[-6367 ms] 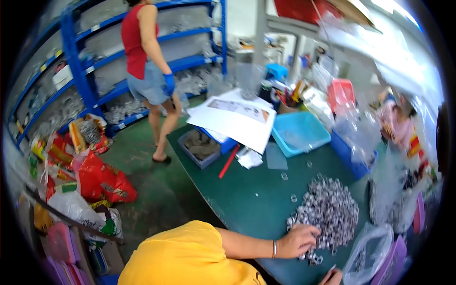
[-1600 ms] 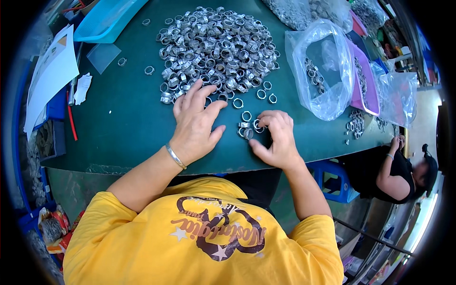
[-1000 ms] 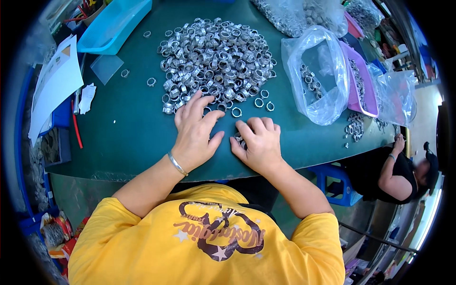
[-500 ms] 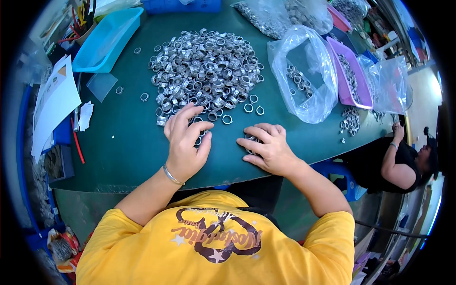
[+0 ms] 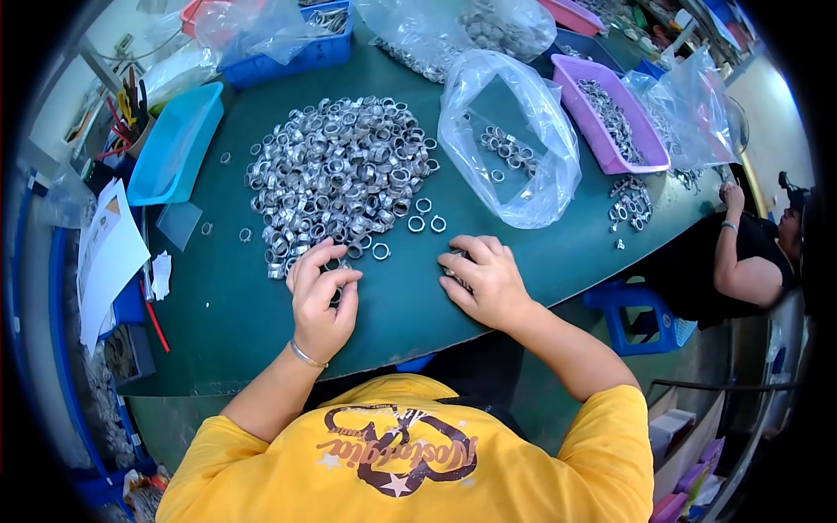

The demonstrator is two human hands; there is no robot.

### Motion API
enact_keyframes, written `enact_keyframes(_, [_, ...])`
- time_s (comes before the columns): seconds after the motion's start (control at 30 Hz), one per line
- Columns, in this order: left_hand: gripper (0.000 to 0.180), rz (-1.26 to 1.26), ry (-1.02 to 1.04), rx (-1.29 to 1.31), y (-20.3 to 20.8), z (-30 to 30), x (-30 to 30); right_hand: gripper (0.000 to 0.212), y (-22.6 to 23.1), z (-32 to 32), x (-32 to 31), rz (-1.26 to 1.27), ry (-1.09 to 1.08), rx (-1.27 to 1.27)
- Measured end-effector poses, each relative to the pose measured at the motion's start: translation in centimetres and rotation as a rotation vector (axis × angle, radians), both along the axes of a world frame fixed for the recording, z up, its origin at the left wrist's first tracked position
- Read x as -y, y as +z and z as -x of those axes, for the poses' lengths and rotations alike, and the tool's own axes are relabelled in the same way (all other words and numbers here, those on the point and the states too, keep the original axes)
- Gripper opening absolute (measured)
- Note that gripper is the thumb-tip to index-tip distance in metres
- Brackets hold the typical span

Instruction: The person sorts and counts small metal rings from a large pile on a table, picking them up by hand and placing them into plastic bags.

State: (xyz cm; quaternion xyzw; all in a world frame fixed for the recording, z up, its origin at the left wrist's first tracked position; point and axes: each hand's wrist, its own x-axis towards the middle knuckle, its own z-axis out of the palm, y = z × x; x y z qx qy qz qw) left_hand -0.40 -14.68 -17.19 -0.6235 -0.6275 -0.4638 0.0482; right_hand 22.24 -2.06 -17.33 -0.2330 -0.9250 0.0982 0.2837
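A large heap of silvery metal rings [image 5: 336,170], shaped like small clamps with lugs, lies on the green table. At the heap's near edge is my left hand [image 5: 319,305], its fingers curled toward the thumb around a metal ring [image 5: 336,295]. Farther right, my right hand [image 5: 490,283] rests on the tabletop, closed over several metal rings [image 5: 457,267] that are partly hidden under its fingers. Between the hands and the heap lie a few loose rings [image 5: 417,224].
An open clear plastic bag [image 5: 558,187] with rings lies to the right. Beyond it stands a purple tray [image 5: 623,166] of metal parts. A turquoise tray [image 5: 166,187] and papers [image 5: 109,270] are at left, a blue crate [image 5: 288,68] behind. Another person [image 5: 750,261] sits at far right.
The whole view has shifted, so the heap sits lower and farther left and more of the back shows. Both hands keep nearly the same pose, with rings still at their fingers.
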Motion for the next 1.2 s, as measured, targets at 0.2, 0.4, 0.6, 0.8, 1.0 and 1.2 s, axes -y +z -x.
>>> enact_keyframes(0.2, [0.016,0.023,-0.021,-0.012,0.5,-0.2,-0.3,0.019,-0.8,-1.4,-1.1,-0.054,-0.012,0.029])
enact_keyframes(0.4, [0.016,0.054,-0.064,-0.036,1.3,-0.2,-1.0,0.022,-0.4,-1.0,-1.6,-0.249,0.064,-0.092])
enact_keyframes(0.6, [0.017,0.058,-0.127,-0.133,2.4,-0.7,-2.7,0.026,4.4,1.2,-5.8,-0.387,0.000,-0.375])
enact_keyframes(0.8, [0.023,0.132,-0.166,-0.271,1.5,-2.2,-7.2,0.020,6.9,1.8,-9.2,-0.345,-0.148,-0.219])
enact_keyframes(1.0, [0.019,0.291,-0.133,-0.380,0.2,-2.5,-8.7,0.028,4.6,-1.2,-0.5,0.242,-0.066,0.396])
enact_keyframes(1.2, [0.010,0.278,-0.148,-0.307,-0.2,-2.5,-8.9,0.028,5.1,-1.7,-1.8,0.192,-0.040,0.091])
